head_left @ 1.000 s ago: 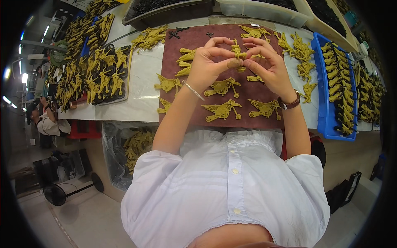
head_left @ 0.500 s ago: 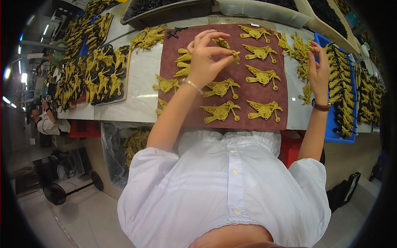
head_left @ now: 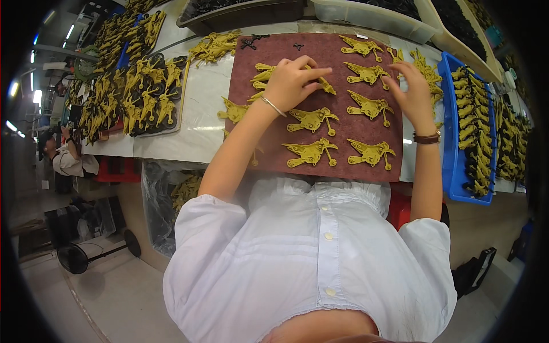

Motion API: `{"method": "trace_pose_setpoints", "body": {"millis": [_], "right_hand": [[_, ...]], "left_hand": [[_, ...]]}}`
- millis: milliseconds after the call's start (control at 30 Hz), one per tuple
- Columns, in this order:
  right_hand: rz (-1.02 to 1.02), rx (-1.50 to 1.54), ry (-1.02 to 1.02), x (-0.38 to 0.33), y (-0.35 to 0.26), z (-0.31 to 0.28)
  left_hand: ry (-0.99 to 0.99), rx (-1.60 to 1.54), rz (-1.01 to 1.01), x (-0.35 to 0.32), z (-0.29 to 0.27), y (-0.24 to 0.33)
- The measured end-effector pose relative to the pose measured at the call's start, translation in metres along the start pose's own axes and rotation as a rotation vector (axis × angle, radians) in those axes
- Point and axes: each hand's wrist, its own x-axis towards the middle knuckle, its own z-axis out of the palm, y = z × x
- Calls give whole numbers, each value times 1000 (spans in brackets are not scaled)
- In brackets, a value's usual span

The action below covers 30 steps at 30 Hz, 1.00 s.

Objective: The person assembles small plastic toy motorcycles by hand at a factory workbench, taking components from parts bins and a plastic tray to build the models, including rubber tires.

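In the head view, the left hand [head_left: 291, 80] rests on the upper left part of the dark red mat [head_left: 257, 154], and its fingers [head_left: 313, 73] are bent and pinched on a yellow bird-shaped piece [head_left: 325, 86], which lies flat on the mat under the fingertips. Most of this piece is hidden by the hand; the part that shows is a thin tip that points to the right and a little toward the near edge of the mat, so its long axis seems to run roughly left to right, like its neighbours. The right hand [head_left: 414, 91] is near the right edge of the mat, with its fingers spread and released, and it touches loose yellow pieces [head_left: 426, 66] there; I cannot tell if it grips any of them. The other bird pieces [head_left: 311, 153] lie in neat rows, each apart from the next, with their beaks toward the right, probably so that each one can be taken singly. The mat lies on the pale counter [head_left: 200, 108], close to its near edge, within easy reach of both arms. A blue tray [head_left: 452, 166] at the right end holds more pieces in a column, and black trays [head_left: 171, 123] at the left hold many others.
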Motion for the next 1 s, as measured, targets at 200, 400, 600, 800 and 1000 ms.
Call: {"method": "trace_pose_setpoints", "body": {"millis": [200, 400, 600, 800, 1000], "right_hand": [[-193, 157, -428, 16, -75, 50], [-190, 230, -435, 22, -68, 77], [-105, 179, -419, 40, -70, 74], [-156, 47, -384, 41, -70, 84], [-254, 170, -328, 47, -112, 100]], "left_hand": [[-151, -115, -139, -16, -56, -25], [-315, -58, -212, -41, -62, -30], [-248, -152, -202, -42, -76, -35], [29, -415, -454, -72, -132, -33], [357, -518, -951, -201, -192, 11]]}}
